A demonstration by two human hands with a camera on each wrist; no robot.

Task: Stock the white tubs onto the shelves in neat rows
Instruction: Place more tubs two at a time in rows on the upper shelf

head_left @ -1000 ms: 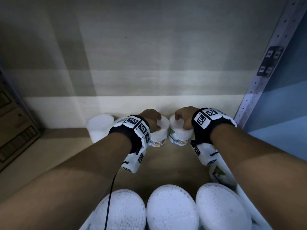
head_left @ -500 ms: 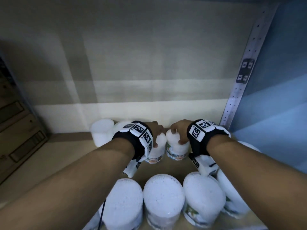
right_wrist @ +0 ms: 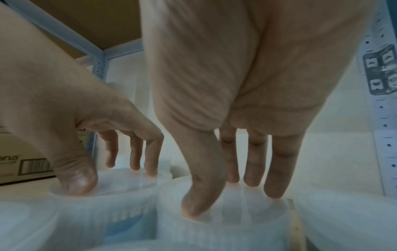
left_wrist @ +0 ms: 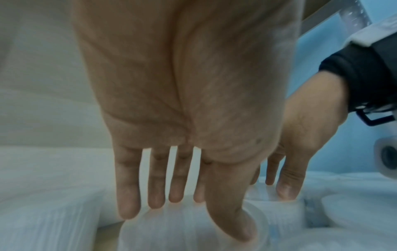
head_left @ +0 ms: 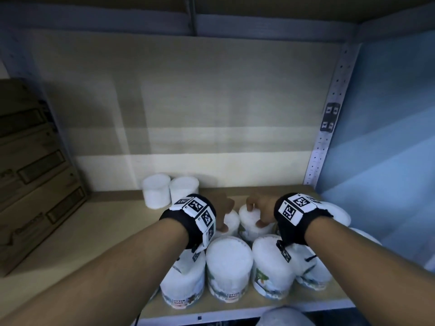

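Several white tubs with printed labels stand on the wooden shelf [head_left: 113,231]. My left hand [head_left: 221,212] grips one white tub [head_left: 231,223] by its lid from above, thumb on the near side, fingers behind; the left wrist view shows the hand [left_wrist: 193,219] over that tub [left_wrist: 171,237]. Beside it my right hand [head_left: 257,214] grips a second tub [head_left: 249,228] the same way, thumb and fingers on the lid rim [right_wrist: 227,198]. Both tubs [right_wrist: 225,229] stand touching, just behind a front row of tubs [head_left: 229,262].
Two more tubs [head_left: 156,190] stand at the back wall, left of my hands. Others [head_left: 339,214] sit by the right side. Stacked cardboard boxes [head_left: 35,184] fill the shelf's left end. A perforated metal upright [head_left: 329,128] and a blue wall bound the right.
Both hands have drawn their tubs away from the back wall to just behind the front row. The head view has pulled back and risen, showing the shelf above.
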